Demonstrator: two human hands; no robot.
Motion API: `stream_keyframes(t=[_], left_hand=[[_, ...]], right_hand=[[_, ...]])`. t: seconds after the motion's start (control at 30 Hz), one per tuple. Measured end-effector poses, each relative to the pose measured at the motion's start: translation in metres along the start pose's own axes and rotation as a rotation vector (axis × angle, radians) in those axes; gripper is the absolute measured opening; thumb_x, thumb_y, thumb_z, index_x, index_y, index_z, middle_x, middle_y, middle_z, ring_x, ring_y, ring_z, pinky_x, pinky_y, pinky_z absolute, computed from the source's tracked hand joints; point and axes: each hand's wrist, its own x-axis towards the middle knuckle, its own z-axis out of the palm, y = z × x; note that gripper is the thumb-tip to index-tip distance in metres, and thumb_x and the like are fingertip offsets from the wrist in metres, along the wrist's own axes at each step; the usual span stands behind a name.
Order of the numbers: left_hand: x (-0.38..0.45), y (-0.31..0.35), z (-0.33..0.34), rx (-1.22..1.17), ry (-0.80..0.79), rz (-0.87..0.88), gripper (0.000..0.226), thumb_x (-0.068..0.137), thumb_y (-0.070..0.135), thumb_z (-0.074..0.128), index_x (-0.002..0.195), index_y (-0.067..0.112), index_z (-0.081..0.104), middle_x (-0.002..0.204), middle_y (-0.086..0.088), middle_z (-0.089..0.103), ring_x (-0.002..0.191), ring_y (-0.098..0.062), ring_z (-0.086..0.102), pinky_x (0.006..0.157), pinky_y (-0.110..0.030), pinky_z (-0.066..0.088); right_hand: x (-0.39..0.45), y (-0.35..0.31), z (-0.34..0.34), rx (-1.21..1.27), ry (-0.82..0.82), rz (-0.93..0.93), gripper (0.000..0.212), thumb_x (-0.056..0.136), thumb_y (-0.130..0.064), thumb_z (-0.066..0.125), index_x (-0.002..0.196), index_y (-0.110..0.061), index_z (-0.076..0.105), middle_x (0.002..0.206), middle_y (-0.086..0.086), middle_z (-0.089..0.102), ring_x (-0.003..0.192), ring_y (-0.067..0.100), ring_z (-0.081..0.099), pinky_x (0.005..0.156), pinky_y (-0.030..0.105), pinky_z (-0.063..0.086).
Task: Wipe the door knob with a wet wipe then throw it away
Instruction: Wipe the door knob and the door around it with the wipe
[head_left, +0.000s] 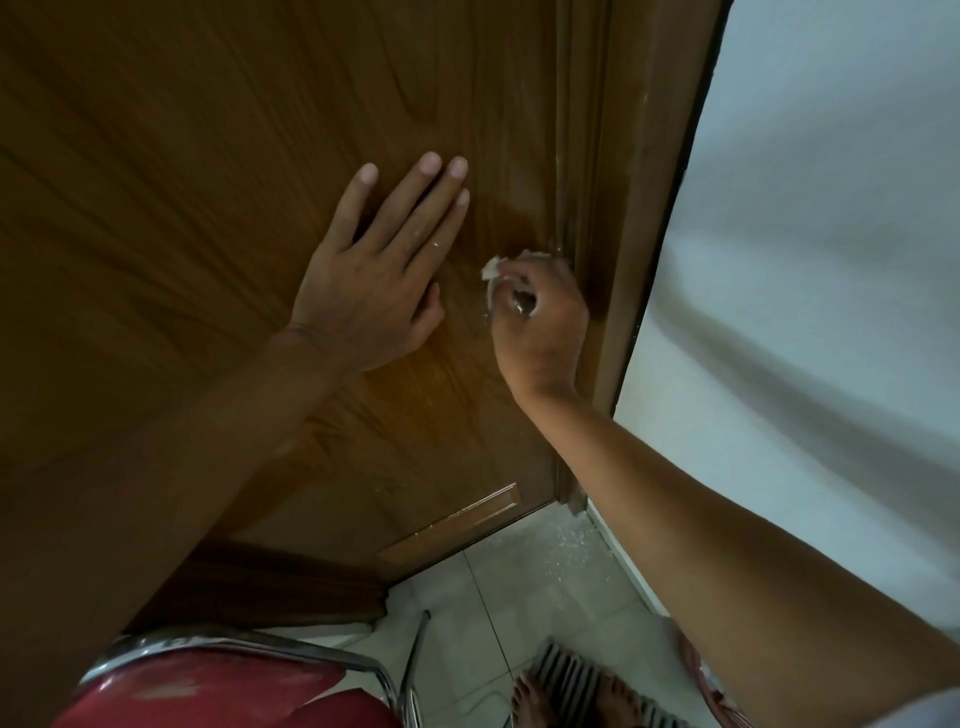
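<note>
Red chair (218, 691) with chrome frame, pale tiled floor (519, 597), white wall (810, 260)

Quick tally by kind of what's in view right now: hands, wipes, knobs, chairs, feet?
Hands: 2, left hand flat on the door, right hand in a grip on the knob
Wet wipes: 1, wet wipe
Door knobs: 1, door knob, mostly covered
Chairs: 1, red chair
Bare feet: 2, and
Total: 7

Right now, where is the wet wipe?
The wet wipe is bunched in the right hand, wrapped over the door knob by the door's right edge, just right of the flat left hand.
</note>
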Motion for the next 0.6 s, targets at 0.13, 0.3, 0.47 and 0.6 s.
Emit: stream_keyframes(t=[0.13, 0.3, 0.47, 0.6], left_hand=[[0.004, -0.001, -0.003, -0.003, -0.014, 0.021, 0.071, 0.101, 0.035, 0.038, 0.161, 0.003, 0.018, 0.170, -0.016, 0.011, 0.157, -0.030, 0.011, 0.123, -0.051, -0.012], [0.013, 0.000, -0.002, -0.019, -0.014, 0.047, 0.070, 0.102, 0.034, 0.036, 0.161, 0.003, 0.015, 0.170, -0.014, 0.009, 0.157, -0.030, 0.009, 0.123, -0.053, -0.009], [0.011, 0.000, 0.001, 0.004, 0.004, 0.058, 0.069, 0.102, 0.035, 0.034, 0.161, 0.003, 0.017, 0.170, -0.015, 0.010, 0.157, -0.030, 0.010, 0.123, -0.054, -0.007], [0.012, 0.000, 0.001, 0.004, 0.019, 0.062, 0.068, 0.104, 0.036, 0.033, 0.162, 0.004, 0.017, 0.170, -0.015, 0.011, 0.157, -0.030, 0.012, 0.123, -0.053, -0.010]], right_hand=[[0.004, -0.011, 0.003, 0.032, 0.124, 0.158, 0.011, 0.095, -0.011, 0.064, 0.103, -0.013, 0.071, 0.109, 0.002, 0.069, 0.096, 0.005, 0.064, 0.083, 0.014, 0.055], [0.001, 0.010, -0.005, -0.220, -0.089, -0.167, 0.011, 0.090, -0.020, 0.071, 0.100, -0.016, 0.076, 0.108, -0.001, 0.069, 0.107, 0.015, 0.062, 0.092, 0.035, 0.055], [0.007, 0.014, -0.006, -0.266, -0.084, -0.211, 0.012, 0.091, -0.024, 0.069, 0.099, -0.017, 0.076, 0.107, -0.002, 0.071, 0.108, 0.017, 0.061, 0.091, 0.038, 0.052], [-0.002, 0.018, -0.007, -0.377, -0.204, -0.362, 0.009, 0.089, -0.022, 0.071, 0.097, -0.020, 0.075, 0.104, -0.002, 0.071, 0.107, 0.021, 0.060, 0.090, 0.039, 0.050]])
